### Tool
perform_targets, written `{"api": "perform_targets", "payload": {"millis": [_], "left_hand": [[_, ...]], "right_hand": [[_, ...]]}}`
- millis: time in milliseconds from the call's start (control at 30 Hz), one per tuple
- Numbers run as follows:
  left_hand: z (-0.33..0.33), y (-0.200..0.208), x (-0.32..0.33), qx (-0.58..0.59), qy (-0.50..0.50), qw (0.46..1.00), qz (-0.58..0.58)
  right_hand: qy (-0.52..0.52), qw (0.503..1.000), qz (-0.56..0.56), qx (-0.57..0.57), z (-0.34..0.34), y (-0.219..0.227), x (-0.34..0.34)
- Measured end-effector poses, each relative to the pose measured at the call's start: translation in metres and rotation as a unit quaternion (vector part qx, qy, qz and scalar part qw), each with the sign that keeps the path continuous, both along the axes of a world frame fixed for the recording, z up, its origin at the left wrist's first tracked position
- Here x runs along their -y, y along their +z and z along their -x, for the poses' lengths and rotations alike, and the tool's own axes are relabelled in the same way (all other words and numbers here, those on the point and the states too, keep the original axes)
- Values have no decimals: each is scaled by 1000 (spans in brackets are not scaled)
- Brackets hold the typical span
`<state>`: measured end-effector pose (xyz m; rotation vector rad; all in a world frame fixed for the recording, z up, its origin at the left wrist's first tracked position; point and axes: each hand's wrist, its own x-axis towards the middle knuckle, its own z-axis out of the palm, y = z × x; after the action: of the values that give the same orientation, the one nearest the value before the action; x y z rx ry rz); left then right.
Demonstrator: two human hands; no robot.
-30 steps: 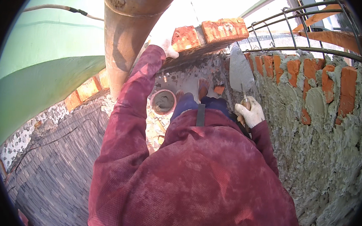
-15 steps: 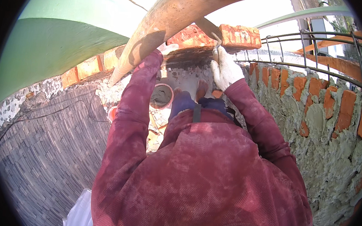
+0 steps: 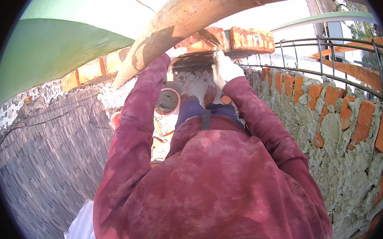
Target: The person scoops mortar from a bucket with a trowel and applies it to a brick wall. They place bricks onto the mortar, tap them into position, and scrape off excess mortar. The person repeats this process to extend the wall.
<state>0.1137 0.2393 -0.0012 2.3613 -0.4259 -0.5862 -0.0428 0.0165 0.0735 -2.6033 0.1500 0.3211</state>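
My right hand [image 3: 226, 70], in a white glove, is closed round the handle of a trowel [image 3: 212, 37]. Its blade lies against the right part of an orange brick [image 3: 191, 43] on top of the low wall ahead. Another brick [image 3: 251, 39] stands in line to the right, with a grey mortar joint between the two. My left hand [image 3: 175, 53], gloved too, is at the left end of the nearer brick, by the underside of a thick bamboo pole [image 3: 175, 26]. The pole and my sleeve cover most of its fingers, so its grip is hidden.
A round bucket of grey mortar [image 3: 168, 101] stands below, left of my feet. Steel reinforcing bars [image 3: 332, 45] run along the right above a rough brick wall [image 3: 332, 115]. A grey textured wall [image 3: 57, 155] and a green surface [image 3: 68, 50] lie left. The pole slants across overhead.
My right hand has moved left with the trowel, from the joint between the bricks onto the left brick. My left hand stays about where it was.
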Motion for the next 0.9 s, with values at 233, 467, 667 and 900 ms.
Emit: {"api": "perform_targets", "payload": {"millis": [233,467,667,900], "left_hand": [[4,2,-2,-8,-4,999,-46],[5,6,2,40,1,998,-43],[-5,-21,-18,-24,-6,1000,-6],[25,26,-3,24,13,997,-70]], "right_hand": [[-5,999,-35,-33,-9,-14,5],[20,998,25,-63,-8,-2,15],[15,999,-37,37,-8,9,3],[15,999,-22,-18,-17,32,19]]}}
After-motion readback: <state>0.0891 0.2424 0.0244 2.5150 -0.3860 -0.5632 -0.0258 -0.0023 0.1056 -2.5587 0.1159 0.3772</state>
